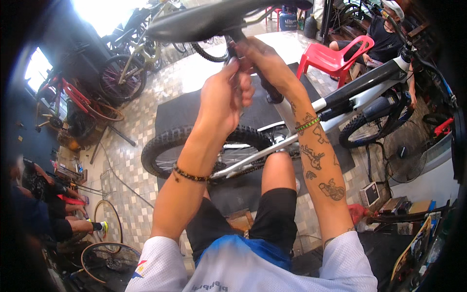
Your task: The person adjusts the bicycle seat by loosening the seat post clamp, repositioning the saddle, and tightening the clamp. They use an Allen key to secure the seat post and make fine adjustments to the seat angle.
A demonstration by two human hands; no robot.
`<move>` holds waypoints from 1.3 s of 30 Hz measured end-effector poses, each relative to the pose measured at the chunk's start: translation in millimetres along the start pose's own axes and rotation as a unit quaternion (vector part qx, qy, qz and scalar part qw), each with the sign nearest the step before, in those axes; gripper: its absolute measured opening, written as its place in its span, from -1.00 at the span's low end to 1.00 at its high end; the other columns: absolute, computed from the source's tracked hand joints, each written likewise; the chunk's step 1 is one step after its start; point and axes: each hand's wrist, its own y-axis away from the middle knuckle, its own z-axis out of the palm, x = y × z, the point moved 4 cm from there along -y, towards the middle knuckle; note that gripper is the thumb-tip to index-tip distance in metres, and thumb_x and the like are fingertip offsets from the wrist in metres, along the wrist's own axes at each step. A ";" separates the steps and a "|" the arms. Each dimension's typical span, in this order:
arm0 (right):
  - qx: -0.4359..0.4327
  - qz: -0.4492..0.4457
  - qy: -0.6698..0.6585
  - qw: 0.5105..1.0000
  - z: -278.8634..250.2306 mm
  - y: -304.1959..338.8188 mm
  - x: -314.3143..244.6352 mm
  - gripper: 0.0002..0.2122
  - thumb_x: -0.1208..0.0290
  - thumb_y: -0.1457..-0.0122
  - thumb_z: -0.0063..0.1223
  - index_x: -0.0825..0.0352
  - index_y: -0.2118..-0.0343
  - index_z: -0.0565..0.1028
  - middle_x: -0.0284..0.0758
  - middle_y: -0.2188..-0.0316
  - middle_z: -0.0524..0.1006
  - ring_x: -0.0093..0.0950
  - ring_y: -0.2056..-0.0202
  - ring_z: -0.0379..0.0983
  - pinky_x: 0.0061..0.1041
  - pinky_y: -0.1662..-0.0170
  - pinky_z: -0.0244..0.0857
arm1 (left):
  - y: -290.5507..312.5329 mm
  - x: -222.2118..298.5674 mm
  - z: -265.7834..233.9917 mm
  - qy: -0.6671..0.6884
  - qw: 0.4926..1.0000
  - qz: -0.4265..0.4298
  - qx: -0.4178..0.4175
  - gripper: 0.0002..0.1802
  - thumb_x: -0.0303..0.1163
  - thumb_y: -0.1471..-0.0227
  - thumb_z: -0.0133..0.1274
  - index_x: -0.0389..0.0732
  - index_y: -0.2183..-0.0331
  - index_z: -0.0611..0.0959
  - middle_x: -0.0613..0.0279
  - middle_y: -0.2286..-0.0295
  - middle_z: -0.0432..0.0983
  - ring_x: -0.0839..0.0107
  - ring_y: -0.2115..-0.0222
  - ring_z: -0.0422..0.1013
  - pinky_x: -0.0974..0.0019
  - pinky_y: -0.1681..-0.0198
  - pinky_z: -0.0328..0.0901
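Note:
A black bicycle saddle tops the dark seatpost of a black and white mountain bike, which stands across in front of me. Just below the saddle, my left hand is closed, its fingers curled round something I cannot make out. Against the top of the post, beside the left, is my right hand; its fingers are smeared by motion and partly hidden. The knobbly rear wheel lies beyond my left forearm.
A red plastic chair and a seated person are at the far right. More bikes line the far left. Loose wheels and other people occupy the left side. A fan stands at right.

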 end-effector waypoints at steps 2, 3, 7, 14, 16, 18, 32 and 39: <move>-0.056 -0.037 0.010 0.998 2.3 -6.8 -12.9 -0.48 0.13 -0.12 0.46 0.37 -0.02 0.56 -0.33 0.21 0.65 -0.53 0.21 0.59 -0.49 0.08 0.45 | -3.2 11.0 -23.9 -0.142 0.990 0.013 -0.014 -0.63 -0.15 -0.46 -0.12 -0.25 0.09 0.62 0.43 0.63 0.28 0.51 0.65 0.22 0.42 0.59 0.09; -0.057 -0.066 0.029 0.996 1.1 -12.5 -13.4 -0.49 0.18 -0.14 0.45 0.39 -0.06 0.55 -0.29 0.15 0.67 -0.50 0.17 0.60 -0.46 0.02 0.45 | -7.7 20.5 -32.6 -0.210 0.977 0.023 -0.032 -0.59 -0.12 -0.46 -0.09 -0.27 0.08 0.63 0.45 0.64 0.26 0.55 0.67 0.23 0.40 0.61 0.08; -0.054 -0.076 0.022 0.995 7.5 -26.0 -25.6 -0.59 0.39 -0.14 0.44 0.42 -0.01 0.57 -0.25 0.14 0.69 -0.49 0.12 0.63 -0.46 -0.02 0.47 | -20.9 69.1 -60.1 -0.494 0.863 0.066 -0.083 -0.57 -0.07 -0.46 -0.04 -0.23 0.08 0.70 0.53 0.58 0.24 0.67 0.62 0.20 0.45 0.58 0.13; 0.046 -0.115 -0.061 0.990 15.6 -16.6 -25.7 -0.71 0.43 -0.17 0.41 0.42 0.08 0.64 -0.28 0.22 0.71 -0.52 0.14 0.63 -0.49 0.00 0.47 | -40.4 96.8 -59.1 -0.658 0.696 0.261 -0.122 -0.59 -0.10 -0.40 0.06 -0.28 0.18 0.74 0.41 0.54 0.45 0.58 0.52 0.31 0.37 0.43 0.25; 0.044 -0.110 -0.033 0.992 10.8 -14.3 -31.0 -0.71 0.36 -0.19 0.38 0.42 0.09 0.66 -0.30 0.22 0.72 -0.53 0.17 0.63 -0.52 0.08 0.49 | -38.9 104.5 -45.4 -0.700 0.673 0.213 -0.109 -0.60 -0.11 -0.40 0.07 -0.28 0.19 0.74 0.37 0.56 0.46 0.57 0.53 0.33 0.36 0.43 0.26; 0.045 -0.054 -0.011 0.997 13.6 -15.1 -28.2 -0.69 0.34 -0.19 0.39 0.41 0.08 0.66 -0.32 0.22 0.71 -0.53 0.18 0.62 -0.52 0.11 0.49 | -40.1 109.2 -44.2 -0.709 0.666 0.201 -0.114 -0.60 -0.11 -0.40 0.07 -0.28 0.21 0.74 0.31 0.57 0.48 0.55 0.55 0.33 0.37 0.43 0.27; 0.040 -0.045 -0.030 0.998 20.0 -4.9 -21.7 -0.64 0.33 -0.10 0.50 0.44 0.13 0.64 -0.30 0.26 0.69 -0.55 0.26 0.59 -0.52 0.14 0.47 | -44.8 121.7 -38.8 -0.661 0.696 0.194 -0.203 -0.70 -0.20 -0.38 0.13 -0.25 0.14 0.74 0.35 0.47 0.57 0.59 0.47 0.38 0.44 0.38 0.33; 0.066 -0.057 0.004 0.996 16.2 -8.4 -17.8 -0.68 0.39 -0.07 0.52 0.46 0.19 0.65 -0.28 0.28 0.70 -0.54 0.27 0.60 -0.53 0.14 0.47 | -51.6 125.4 -39.3 -0.685 0.663 0.199 -0.228 -0.69 -0.20 -0.31 0.22 -0.24 0.10 0.75 0.28 0.33 0.70 0.57 0.42 0.47 0.42 0.40 0.37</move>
